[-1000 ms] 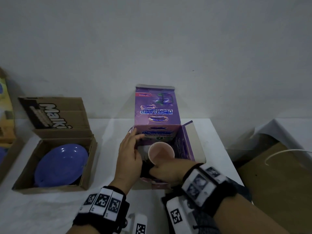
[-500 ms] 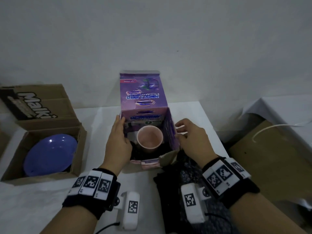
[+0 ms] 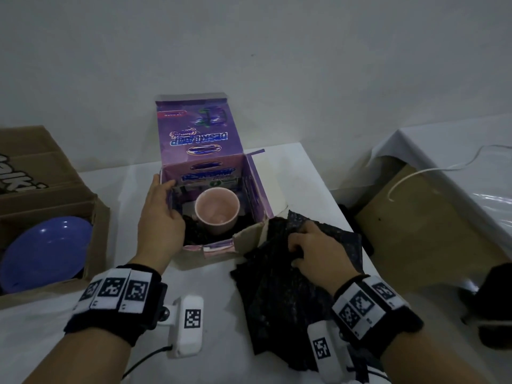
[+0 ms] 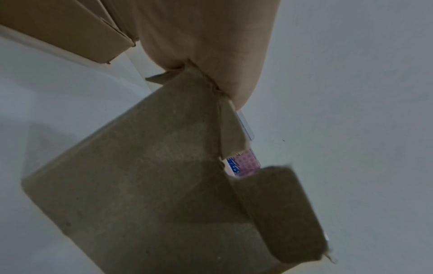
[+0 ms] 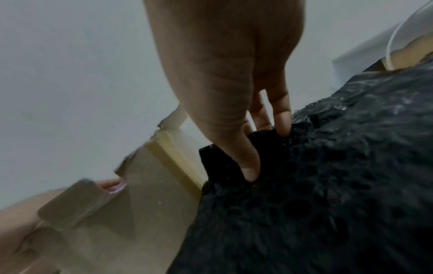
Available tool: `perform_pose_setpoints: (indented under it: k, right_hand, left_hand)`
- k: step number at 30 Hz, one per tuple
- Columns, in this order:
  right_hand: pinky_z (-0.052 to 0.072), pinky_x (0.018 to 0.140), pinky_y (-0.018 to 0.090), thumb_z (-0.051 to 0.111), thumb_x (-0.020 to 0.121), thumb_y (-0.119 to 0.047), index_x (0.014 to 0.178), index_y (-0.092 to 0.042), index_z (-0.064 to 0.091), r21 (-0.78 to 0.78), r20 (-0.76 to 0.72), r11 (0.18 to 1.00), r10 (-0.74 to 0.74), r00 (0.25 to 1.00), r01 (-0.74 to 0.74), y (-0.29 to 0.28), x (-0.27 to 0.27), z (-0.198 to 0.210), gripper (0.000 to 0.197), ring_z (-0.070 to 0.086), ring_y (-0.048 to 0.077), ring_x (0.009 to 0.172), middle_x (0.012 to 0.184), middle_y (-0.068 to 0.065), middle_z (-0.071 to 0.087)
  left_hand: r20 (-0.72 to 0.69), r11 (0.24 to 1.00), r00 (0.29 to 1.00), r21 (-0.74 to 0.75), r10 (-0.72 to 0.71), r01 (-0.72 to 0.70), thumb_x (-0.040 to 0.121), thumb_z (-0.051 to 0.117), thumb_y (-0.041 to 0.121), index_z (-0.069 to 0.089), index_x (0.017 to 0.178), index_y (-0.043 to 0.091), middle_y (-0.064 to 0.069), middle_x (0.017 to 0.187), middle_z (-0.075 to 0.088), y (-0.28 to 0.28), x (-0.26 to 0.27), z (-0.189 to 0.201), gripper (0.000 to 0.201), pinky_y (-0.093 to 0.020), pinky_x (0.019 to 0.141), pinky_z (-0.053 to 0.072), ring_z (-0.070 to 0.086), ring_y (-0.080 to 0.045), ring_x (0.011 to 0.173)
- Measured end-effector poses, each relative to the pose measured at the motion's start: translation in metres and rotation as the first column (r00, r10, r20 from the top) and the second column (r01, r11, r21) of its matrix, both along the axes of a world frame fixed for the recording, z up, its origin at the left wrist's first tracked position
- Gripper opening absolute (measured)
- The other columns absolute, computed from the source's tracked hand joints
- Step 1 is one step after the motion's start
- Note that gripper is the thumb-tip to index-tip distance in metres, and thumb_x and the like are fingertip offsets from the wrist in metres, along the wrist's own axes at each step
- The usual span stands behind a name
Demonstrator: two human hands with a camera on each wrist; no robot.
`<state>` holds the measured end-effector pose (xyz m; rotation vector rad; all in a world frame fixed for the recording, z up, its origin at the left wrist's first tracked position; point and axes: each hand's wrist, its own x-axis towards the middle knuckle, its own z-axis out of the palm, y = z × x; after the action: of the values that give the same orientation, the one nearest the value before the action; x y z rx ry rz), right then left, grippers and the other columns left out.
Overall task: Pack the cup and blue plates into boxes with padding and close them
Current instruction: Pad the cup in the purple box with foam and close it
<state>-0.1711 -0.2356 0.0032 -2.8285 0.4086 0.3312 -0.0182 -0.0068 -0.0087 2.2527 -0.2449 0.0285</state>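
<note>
A pink cup (image 3: 217, 210) stands upright inside the open purple box (image 3: 256, 189) at the table's middle, with dark padding under it. My left hand (image 3: 160, 214) grips the box's left wall, thumb inside; in the left wrist view that hand (image 4: 206, 55) meets the brown cardboard side (image 4: 145, 185). My right hand (image 3: 313, 250) lies to the right of the box and pinches a sheet of black bubble wrap (image 3: 288, 295); the right wrist view shows its fingers (image 5: 248, 163) dug into the black bubble wrap (image 5: 328, 185). A blue plate (image 3: 44, 253) lies in the brown carton (image 3: 97, 231) at the left.
The purple box's lid (image 3: 196, 128) stands up at the back and its right flap (image 3: 273, 181) leans outward. The table edge runs close on the right, beyond it a brown board (image 3: 421, 225), a white cable (image 3: 432, 170) and a second white-covered surface (image 3: 471, 162).
My right hand left the box's right flap and dropped onto the black bubble wrap, now pinching it. The right flap has swung outward. My left hand stays on the box's left wall.
</note>
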Motion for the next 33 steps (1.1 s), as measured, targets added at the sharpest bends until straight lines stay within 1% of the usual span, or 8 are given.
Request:
perform_pose_setpoints:
  k: [4, 8, 10, 14, 18, 24, 29, 33]
  right_hand:
    - [0.036, 0.059, 0.03, 0.055, 0.08, -0.02, 0.083, -0.023, 0.039, 0.039, 0.062, 0.999, -0.038, 0.997, 0.036, -0.009, 0.006, 0.03, 0.016, 0.049, 0.027, 0.071, 0.077, 0.0, 0.05]
    - [0.026, 0.046, 0.028, 0.047, 0.086, -0.004, 0.093, -0.025, 0.042, 0.052, 0.383, 0.996, -0.092, 0.919, 0.078, -0.018, 0.02, 0.073, 0.023, 0.039, 0.017, 0.051, 0.06, -0.004, 0.042]
    - [0.024, 0.048, 0.019, 0.044, 0.088, 0.003, 0.099, -0.018, 0.054, 0.112, 0.523, 0.991, -0.118, 0.844, 0.07, -0.014, 0.031, 0.089, 0.026, 0.037, 0.005, 0.053, 0.067, -0.008, 0.047]
    - [0.044, 0.078, 0.025, 0.047, 0.084, 0.002, 0.104, -0.015, 0.061, 0.272, 0.628, 0.961, -0.21, 0.749, 0.041, 0.002, 0.048, 0.087, 0.029, 0.051, 0.013, 0.083, 0.097, -0.001, 0.055]
    - [0.048, 0.08, 0.034, 0.067, 0.078, -0.015, 0.112, -0.023, 0.053, 0.192, 0.341, 0.98, -0.11, 0.934, 0.045, 0.003, 0.053, 0.063, 0.037, 0.056, 0.027, 0.089, 0.103, 0.001, 0.044]
    - [0.049, 0.069, 0.035, 0.065, 0.078, -0.025, 0.091, -0.029, 0.057, 0.053, 0.294, 0.998, 0.003, 0.956, -0.019, -0.008, 0.048, 0.075, 0.016, 0.06, 0.026, 0.087, 0.09, -0.001, 0.064]
    - [0.043, 0.063, 0.034, 0.054, 0.087, -0.021, 0.098, -0.018, 0.064, 0.091, 0.558, 0.993, -0.109, 0.823, 0.07, -0.02, 0.059, 0.12, 0.015, 0.058, 0.029, 0.081, 0.085, 0.007, 0.065]
    - [0.035, 0.065, 0.026, 0.046, 0.097, -0.022, 0.113, -0.015, 0.054, 0.35, 0.667, 0.933, -0.31, 0.678, 0.081, -0.012, 0.078, 0.135, 0.02, 0.054, 0.02, 0.081, 0.089, -0.002, 0.06]
  left_hand:
    - [0.001, 1.0, 1.0, -0.021, 0.002, -0.002, 0.086, 0.038, -0.012, 0.041, 0.139, 0.013, 0.0, 0.158, 0.018, 0.0, -0.001, 0.002, 0.058, -0.019, 0.106, 0.019, 0.022, -0.017, 0.143]
    - [0.006, 0.999, 1.0, -0.051, 0.01, -0.01, 0.084, 0.038, -0.014, 0.043, 0.138, 0.013, -0.001, 0.157, 0.02, 0.001, -0.002, 0.003, 0.06, -0.018, 0.106, 0.02, 0.023, -0.016, 0.143]
    - [0.009, 0.998, 1.0, -0.059, 0.01, -0.01, 0.084, 0.038, -0.015, 0.044, 0.137, 0.013, 0.0, 0.157, 0.02, 0.001, -0.002, 0.003, 0.06, -0.017, 0.105, 0.021, 0.023, -0.015, 0.143]
    - [0.01, 0.996, 1.0, -0.084, 0.014, -0.013, 0.083, 0.038, -0.017, 0.046, 0.134, 0.013, -0.001, 0.157, 0.021, 0.0, -0.003, 0.006, 0.06, -0.015, 0.104, 0.021, 0.024, -0.015, 0.142]
    - [0.022, 0.996, 1.0, -0.084, 0.008, -0.006, 0.083, 0.039, -0.017, 0.049, 0.131, 0.014, 0.0, 0.157, 0.021, 0.001, -0.004, 0.006, 0.058, -0.014, 0.103, 0.022, 0.026, -0.015, 0.142]
    - [0.042, 0.997, 0.999, -0.083, 0.004, -0.001, 0.082, 0.04, -0.017, 0.052, 0.129, 0.015, 0.002, 0.157, 0.022, 0.0, -0.004, 0.007, 0.057, -0.018, 0.105, 0.024, 0.027, -0.015, 0.142]
    - [0.057, 0.992, 0.998, -0.128, 0.0, 0.008, 0.086, 0.041, -0.013, 0.055, 0.125, 0.014, 0.001, 0.155, 0.026, 0.0, -0.003, 0.005, 0.049, -0.019, 0.106, 0.024, 0.027, -0.013, 0.141]
    - [0.045, 0.982, 0.999, -0.187, -0.001, 0.01, 0.101, 0.033, 0.032, 0.059, 0.122, 0.018, 0.001, 0.152, 0.035, -0.001, 0.0, -0.001, 0.036, -0.027, 0.114, 0.023, 0.027, -0.009, 0.141]
